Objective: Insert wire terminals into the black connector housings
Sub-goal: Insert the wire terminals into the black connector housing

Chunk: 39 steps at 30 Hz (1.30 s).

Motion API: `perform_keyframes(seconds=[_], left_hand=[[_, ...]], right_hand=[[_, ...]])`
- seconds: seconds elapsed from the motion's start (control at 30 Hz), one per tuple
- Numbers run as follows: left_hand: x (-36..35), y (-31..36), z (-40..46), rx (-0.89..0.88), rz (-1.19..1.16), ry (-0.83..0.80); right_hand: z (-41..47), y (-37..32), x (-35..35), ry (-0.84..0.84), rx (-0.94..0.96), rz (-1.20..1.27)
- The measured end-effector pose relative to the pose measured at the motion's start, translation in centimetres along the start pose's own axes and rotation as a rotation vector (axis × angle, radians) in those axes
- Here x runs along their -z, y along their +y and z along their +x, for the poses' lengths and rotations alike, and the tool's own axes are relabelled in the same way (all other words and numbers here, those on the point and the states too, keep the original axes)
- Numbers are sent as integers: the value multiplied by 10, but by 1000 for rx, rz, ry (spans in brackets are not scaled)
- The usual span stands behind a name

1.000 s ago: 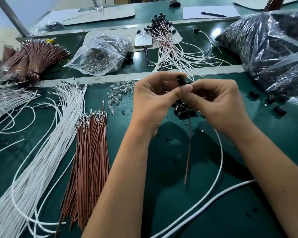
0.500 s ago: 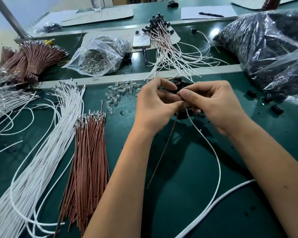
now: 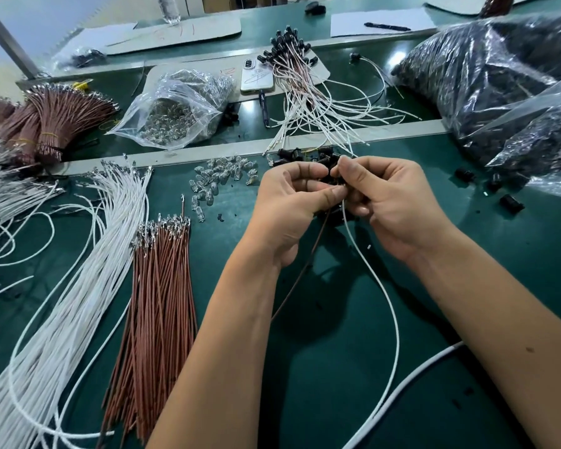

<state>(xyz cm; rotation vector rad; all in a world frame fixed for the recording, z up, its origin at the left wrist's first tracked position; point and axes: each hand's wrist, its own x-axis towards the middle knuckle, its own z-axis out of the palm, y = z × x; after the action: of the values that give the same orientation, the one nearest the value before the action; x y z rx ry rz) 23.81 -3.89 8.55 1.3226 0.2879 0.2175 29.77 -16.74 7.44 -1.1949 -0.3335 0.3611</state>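
Both hands meet at the centre of the green bench, and the piece they work on is mostly hidden: only a sliver of a black connector housing [image 3: 332,180] shows between the fingertips. The left hand [image 3: 292,202] has thumb and forefinger curled in, pinching at that housing. The right hand [image 3: 392,202] pinches too, fingers bunched, with a thin white wire [image 3: 394,315] running down out of its grip and sweeping in a long curve toward the near edge, where it leaves the frame. A brown wire [image 3: 300,273] slants down from under the left hand. Whether either terminal sits in the housing cannot be told; the fingers cover the joint.

Just behind the knuckles lies a small heap of loose black housings [image 3: 300,155], partly blocked by the hands. To the left of that, a scatter of clear glassy bulbs [image 3: 221,178]. Further left, a flat sheaf of brown wires [image 3: 159,306] with shiny metal tips, and beside it a broad fan of white wires [image 3: 78,286]. Beyond the pale rail: a crinkled clear bag of bulbs [image 3: 175,108], a phone [image 3: 256,80], and a tangle of finished leads [image 3: 308,89]. At the right, a glossy dark plastic bag [image 3: 499,76] is cut off by the frame.
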Motion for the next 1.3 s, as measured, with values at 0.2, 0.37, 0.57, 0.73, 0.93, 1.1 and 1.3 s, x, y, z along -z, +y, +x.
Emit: perform_keyframes(seconds=[0.2, 0.37, 0.57, 0.73, 0.93, 1.1, 1.3], left_hand=[[1, -2, 0, -3, 33, -6], [-2, -7, -3, -80, 122, 4], [-5, -7, -4, -125, 150, -56], [-8, -6, -4, -116, 140, -57], [-5, -9, 0, -144, 162, -48], [4, -9, 0, -275, 237, -15], [14, -4, -1, -419, 194, -58]], right_hand=[[-2, -2, -1, 48, -7, -26], [-1, -5, 2, 89, 25, -76], [1, -3, 2, 65, 64, -78], [2, 1, 0, 106, 5, 50], [1, 2, 0, 134, 41, 69], [0, -2, 8, 19, 358, -347], [-3, -5, 8, -31, 622, -685]])
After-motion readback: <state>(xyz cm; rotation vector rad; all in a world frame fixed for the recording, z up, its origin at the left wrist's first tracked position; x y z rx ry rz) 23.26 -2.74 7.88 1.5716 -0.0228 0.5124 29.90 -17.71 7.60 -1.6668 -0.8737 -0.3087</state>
